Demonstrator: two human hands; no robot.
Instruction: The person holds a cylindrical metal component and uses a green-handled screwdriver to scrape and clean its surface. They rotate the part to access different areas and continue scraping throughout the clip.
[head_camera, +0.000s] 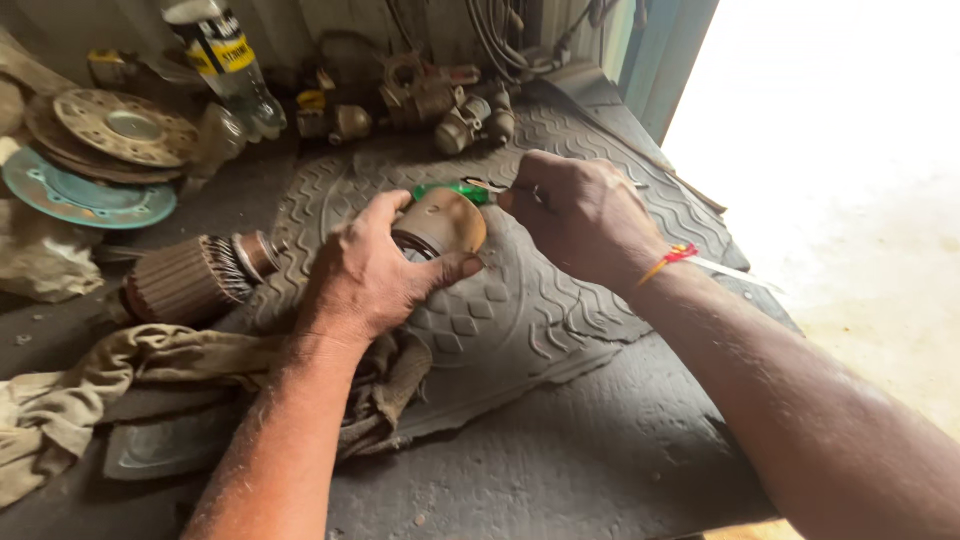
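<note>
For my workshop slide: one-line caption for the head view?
Left hand grips a brown metal housing while the right hand works a green-handled tool on a rubber mat.

Both forearms were bare, with no sleeves in view. The left hand (365, 275) and the right hand (580, 215) wore no gloves and looked smudged with workshop grime, with dust along the left forearm. A thin red-and-yellow thread (672, 258) was tied round the right wrist, its ends sticking out.
</note>
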